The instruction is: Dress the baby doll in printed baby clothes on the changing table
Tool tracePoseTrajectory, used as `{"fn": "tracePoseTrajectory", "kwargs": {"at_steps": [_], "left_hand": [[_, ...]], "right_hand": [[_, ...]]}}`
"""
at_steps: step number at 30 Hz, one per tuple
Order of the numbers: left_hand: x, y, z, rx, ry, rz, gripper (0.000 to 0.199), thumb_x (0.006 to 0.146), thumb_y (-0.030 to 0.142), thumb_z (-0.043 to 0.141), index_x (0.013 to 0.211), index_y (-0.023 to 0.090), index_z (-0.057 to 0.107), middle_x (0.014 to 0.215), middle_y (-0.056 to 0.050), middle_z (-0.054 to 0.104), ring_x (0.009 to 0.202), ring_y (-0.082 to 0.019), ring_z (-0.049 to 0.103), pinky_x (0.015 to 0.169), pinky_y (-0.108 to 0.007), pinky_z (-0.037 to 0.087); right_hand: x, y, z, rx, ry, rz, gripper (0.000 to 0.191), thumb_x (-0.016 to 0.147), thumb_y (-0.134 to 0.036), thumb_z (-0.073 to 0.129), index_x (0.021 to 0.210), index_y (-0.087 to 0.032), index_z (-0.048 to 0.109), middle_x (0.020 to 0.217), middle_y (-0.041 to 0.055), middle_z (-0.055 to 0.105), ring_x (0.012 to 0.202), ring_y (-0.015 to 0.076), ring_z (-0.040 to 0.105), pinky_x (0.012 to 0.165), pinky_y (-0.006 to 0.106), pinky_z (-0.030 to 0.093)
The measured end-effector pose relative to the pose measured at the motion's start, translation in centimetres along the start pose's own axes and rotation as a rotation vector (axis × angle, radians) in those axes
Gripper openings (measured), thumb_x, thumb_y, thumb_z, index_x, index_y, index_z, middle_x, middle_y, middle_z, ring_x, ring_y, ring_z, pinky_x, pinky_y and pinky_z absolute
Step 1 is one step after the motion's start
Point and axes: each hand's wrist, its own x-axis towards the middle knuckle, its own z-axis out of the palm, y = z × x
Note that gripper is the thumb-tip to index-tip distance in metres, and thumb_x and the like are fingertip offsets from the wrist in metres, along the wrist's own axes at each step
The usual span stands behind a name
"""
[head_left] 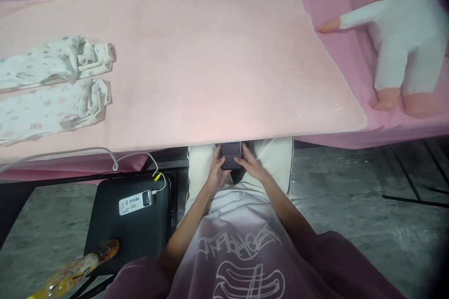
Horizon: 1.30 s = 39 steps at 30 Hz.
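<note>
A dark phone (231, 156) with a lit screen is held upright over my lap, just below the table's front edge. My left hand (216, 170) grips its left side, with the thumb at the screen's edge. On the other side my right hand (251, 163) holds it too, its thumb over the lower part of the screen. The text on the screen is too small to read. A light pink mat (217, 65) covers much of the table beyond the phone.
Two folded patterned cloths (52, 103) lie at the left. A doll in white clothes (407, 37) rests at the right on the pink tablecloth (336, 18). A black stool (140, 238) bears a cabled white device (135, 202); a yellow bottle (70, 273) is beside it.
</note>
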Motion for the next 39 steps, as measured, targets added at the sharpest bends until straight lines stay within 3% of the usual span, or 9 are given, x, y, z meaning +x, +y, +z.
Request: {"fn": "tracePoseTrajectory", "kwargs": {"at_steps": [6, 13, 20, 29, 34, 39], "left_hand": [[-0.2, 0.4, -0.1, -0.008, -0.029, 0.003, 0.083, 0.093, 0.046, 0.088, 0.169, 0.036, 0.054, 0.174, -0.009, 0.056, 0.163, -0.036, 0.053, 0.131, -0.051, 0.050], [-0.3, 0.5, 0.3, -0.005, -0.021, 0.013, 0.080, 0.094, 0.042, 0.086, 0.168, 0.037, 0.055, 0.179, -0.006, 0.050, 0.165, -0.035, 0.050, 0.132, -0.049, 0.050], [0.0, 0.0, 0.0, 0.000, -0.042, 0.019, 0.086, 0.092, 0.046, 0.088, 0.169, 0.038, 0.052, 0.174, -0.008, 0.055, 0.160, -0.035, 0.056, 0.131, -0.050, 0.050], [1.0, -1.4, 0.0, 0.165, 0.038, 0.209, 0.075, 0.091, 0.044, 0.092, 0.159, 0.036, 0.061, 0.168, -0.008, 0.060, 0.159, -0.031, 0.055, 0.133, -0.046, 0.046], [0.9, -1.2, 0.1, 0.109, 0.023, 0.199, 0.071, 0.091, 0.044, 0.090, 0.157, 0.037, 0.063, 0.172, -0.007, 0.056, 0.162, -0.032, 0.052, 0.134, -0.048, 0.045], [0.5, -0.6, 0.1, -0.042, 0.003, 0.097, 0.070, 0.092, 0.045, 0.088, 0.157, 0.034, 0.064, 0.168, -0.008, 0.061, 0.159, -0.034, 0.056, 0.131, -0.049, 0.049]], "right_hand": [[-0.5, -0.2, -0.8, 0.041, -0.133, -0.023, 0.105, 0.098, -0.068, 0.080, 0.182, -0.030, 0.030, 0.163, 0.0116, 0.061, 0.153, 0.0294, 0.057, 0.139, 0.049, 0.040], [-0.2, 0.2, -0.6, 0.023, -0.118, -0.014, 0.106, 0.096, -0.065, 0.084, 0.181, -0.031, 0.029, 0.156, 0.0114, 0.065, 0.147, 0.0298, 0.063, 0.134, 0.051, 0.048], [-0.3, -0.6, -0.3, 0.037, -0.060, -0.014, 0.091, 0.099, -0.067, 0.078, 0.176, -0.034, 0.042, 0.165, 0.0070, 0.061, 0.152, 0.0302, 0.058, 0.140, 0.050, 0.038], [-0.3, -0.8, 0.0, 0.046, -0.083, -0.023, 0.095, 0.101, -0.062, 0.077, 0.181, -0.035, 0.034, 0.171, 0.0061, 0.056, 0.156, 0.0300, 0.055, 0.141, 0.049, 0.035], [-0.2, 0.0, -0.3, 0.037, -0.099, -0.026, 0.096, 0.101, -0.062, 0.077, 0.182, -0.035, 0.032, 0.168, 0.0078, 0.058, 0.153, 0.0304, 0.056, 0.140, 0.050, 0.038], [-0.3, 1.0, -0.9, 0.025, -0.148, -0.030, 0.104, 0.101, -0.063, 0.079, 0.184, -0.031, 0.025, 0.165, 0.0111, 0.059, 0.148, 0.0288, 0.058, 0.137, 0.048, 0.042]]}}
